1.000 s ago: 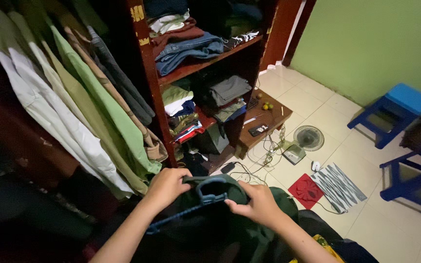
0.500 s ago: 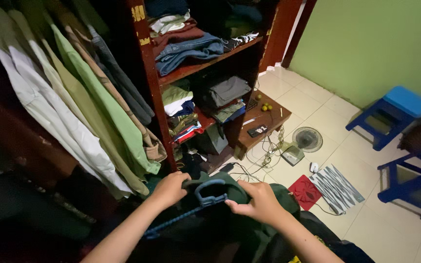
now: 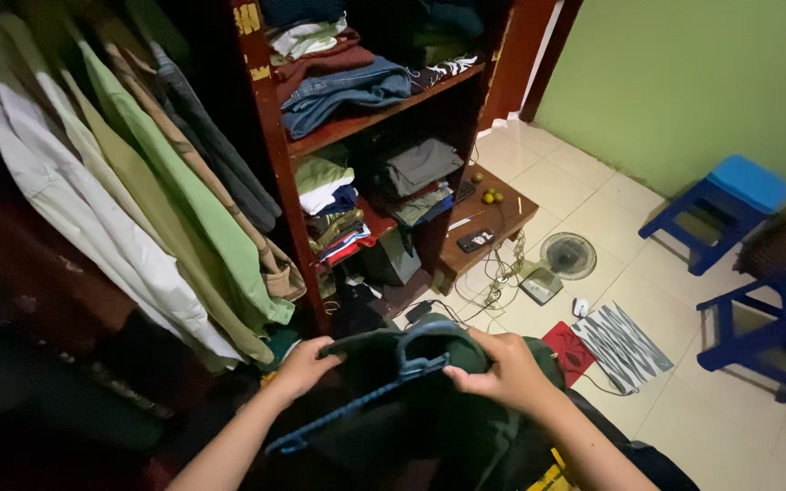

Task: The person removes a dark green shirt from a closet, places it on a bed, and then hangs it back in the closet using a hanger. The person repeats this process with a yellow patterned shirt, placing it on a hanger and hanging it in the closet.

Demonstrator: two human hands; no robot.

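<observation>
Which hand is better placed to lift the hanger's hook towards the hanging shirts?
Probably the right hand: it sits beside the blue hanger hook, while the left hand grips the dark green garment.

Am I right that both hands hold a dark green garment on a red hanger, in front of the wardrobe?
Not quite. The head view shows the hanger is blue, not red. The left hand and right hand do hold the dark green garment before the wardrobe.
</observation>
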